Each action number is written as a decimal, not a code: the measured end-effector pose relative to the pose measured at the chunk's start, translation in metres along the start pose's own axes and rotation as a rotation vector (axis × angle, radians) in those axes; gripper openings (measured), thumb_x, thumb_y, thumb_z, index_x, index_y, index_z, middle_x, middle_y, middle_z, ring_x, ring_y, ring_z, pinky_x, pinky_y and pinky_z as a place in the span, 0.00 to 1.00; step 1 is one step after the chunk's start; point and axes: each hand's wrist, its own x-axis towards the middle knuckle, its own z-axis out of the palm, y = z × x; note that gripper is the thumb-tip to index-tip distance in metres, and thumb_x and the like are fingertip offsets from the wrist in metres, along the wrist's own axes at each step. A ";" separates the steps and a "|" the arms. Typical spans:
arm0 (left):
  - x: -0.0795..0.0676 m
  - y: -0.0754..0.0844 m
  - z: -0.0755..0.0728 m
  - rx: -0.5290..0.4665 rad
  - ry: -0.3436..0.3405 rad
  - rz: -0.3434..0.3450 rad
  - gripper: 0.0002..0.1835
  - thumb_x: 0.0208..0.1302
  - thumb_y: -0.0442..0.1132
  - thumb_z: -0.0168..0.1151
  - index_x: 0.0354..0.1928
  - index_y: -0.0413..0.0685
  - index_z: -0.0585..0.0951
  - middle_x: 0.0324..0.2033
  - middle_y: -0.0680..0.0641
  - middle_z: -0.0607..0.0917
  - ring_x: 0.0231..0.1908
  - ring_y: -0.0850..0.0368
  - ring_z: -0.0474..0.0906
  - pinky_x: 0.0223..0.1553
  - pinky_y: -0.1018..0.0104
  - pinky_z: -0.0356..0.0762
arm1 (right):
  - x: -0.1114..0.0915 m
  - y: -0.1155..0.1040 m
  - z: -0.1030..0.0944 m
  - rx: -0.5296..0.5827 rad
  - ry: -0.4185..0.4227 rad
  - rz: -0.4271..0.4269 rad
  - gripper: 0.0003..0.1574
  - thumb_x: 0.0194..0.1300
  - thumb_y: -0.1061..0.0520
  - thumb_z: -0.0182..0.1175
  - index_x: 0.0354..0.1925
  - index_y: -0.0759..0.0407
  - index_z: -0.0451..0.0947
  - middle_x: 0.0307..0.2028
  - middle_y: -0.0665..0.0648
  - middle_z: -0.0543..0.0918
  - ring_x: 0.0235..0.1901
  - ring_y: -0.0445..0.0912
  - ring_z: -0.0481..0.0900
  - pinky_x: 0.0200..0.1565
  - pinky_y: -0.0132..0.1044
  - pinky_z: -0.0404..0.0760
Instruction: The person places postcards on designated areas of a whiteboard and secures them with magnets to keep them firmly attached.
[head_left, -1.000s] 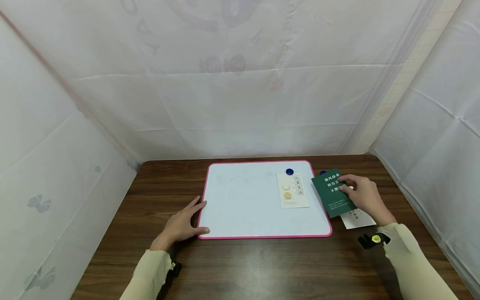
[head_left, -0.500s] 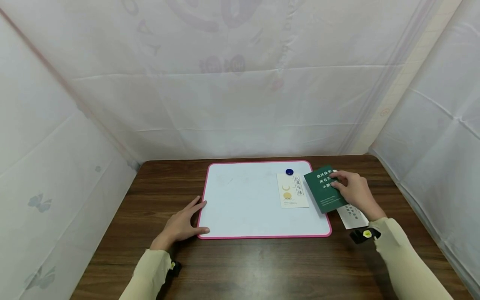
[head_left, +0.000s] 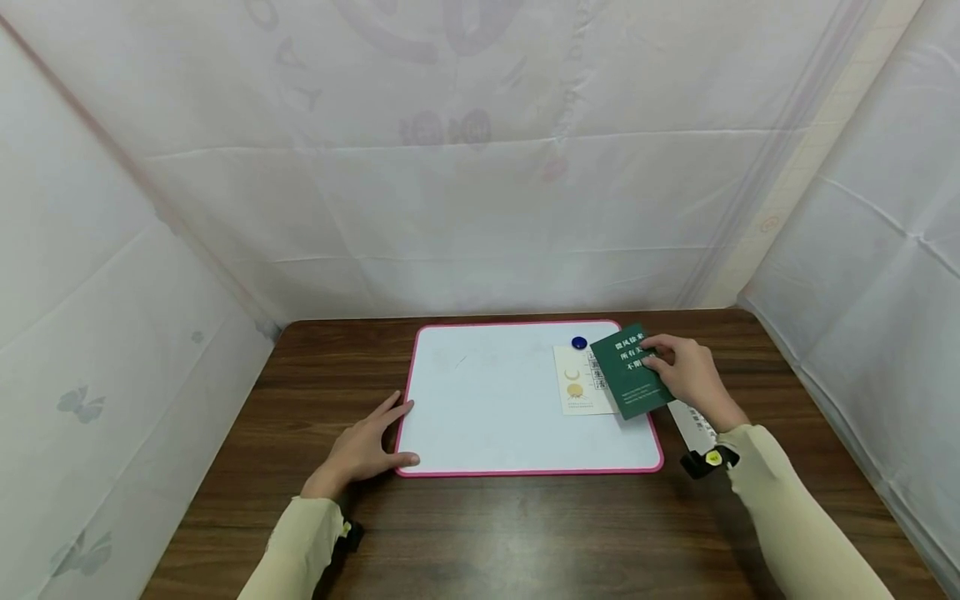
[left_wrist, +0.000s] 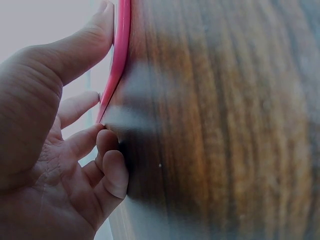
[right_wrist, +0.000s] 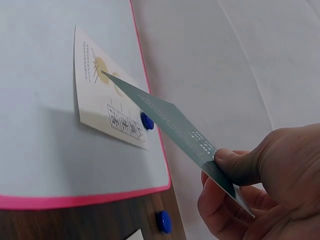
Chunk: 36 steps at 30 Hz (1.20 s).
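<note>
My right hand (head_left: 690, 373) pinches a dark green card (head_left: 632, 375) with white writing by its right edge, thumb on top and fingers beneath in the right wrist view. The card hangs tilted above the right part of a pink-framed whiteboard (head_left: 487, 400), overlapping a cream card (head_left: 576, 392) in the head view. That cream card, printed with a moon and sun, lies on the board with a round blue magnet (head_left: 579, 342) at its top edge. At the board's left edge rests my left hand (head_left: 358, 450), fingers spread, thumb and fingertips touching the pink frame.
Right of the board a white card (head_left: 692, 425) lies on the dark wooden table (head_left: 480, 533), partly hidden under the right hand and wrist. A second blue magnet (right_wrist: 163, 221) sits on the wood beside the board. White sheeting (head_left: 480, 217) encloses the table's back and sides.
My right hand has carried the green card leftward, from over the board's right edge to over part of the cream card. The left hand has stayed in place.
</note>
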 end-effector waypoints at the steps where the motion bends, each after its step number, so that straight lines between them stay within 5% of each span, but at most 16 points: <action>1: 0.000 0.000 0.000 0.001 -0.001 0.001 0.52 0.56 0.64 0.75 0.78 0.54 0.66 0.80 0.41 0.57 0.68 0.28 0.68 0.59 0.22 0.63 | 0.001 -0.001 0.001 -0.001 0.002 -0.003 0.18 0.72 0.63 0.63 0.58 0.64 0.82 0.50 0.75 0.83 0.32 0.53 0.80 0.29 0.41 0.84; 15: 0.001 0.000 0.000 0.003 -0.010 -0.003 0.52 0.56 0.65 0.74 0.79 0.54 0.65 0.80 0.41 0.56 0.69 0.28 0.67 0.59 0.22 0.63 | 0.014 -0.020 0.022 0.001 0.041 -0.041 0.16 0.71 0.63 0.65 0.56 0.63 0.83 0.45 0.69 0.85 0.36 0.55 0.80 0.34 0.47 0.85; 36: -0.001 0.002 -0.003 -0.004 -0.016 0.003 0.52 0.56 0.64 0.74 0.79 0.53 0.65 0.80 0.41 0.56 0.70 0.28 0.65 0.60 0.21 0.61 | 0.026 -0.056 0.054 0.043 0.017 0.008 0.18 0.72 0.61 0.65 0.58 0.60 0.83 0.46 0.65 0.84 0.33 0.52 0.79 0.32 0.39 0.81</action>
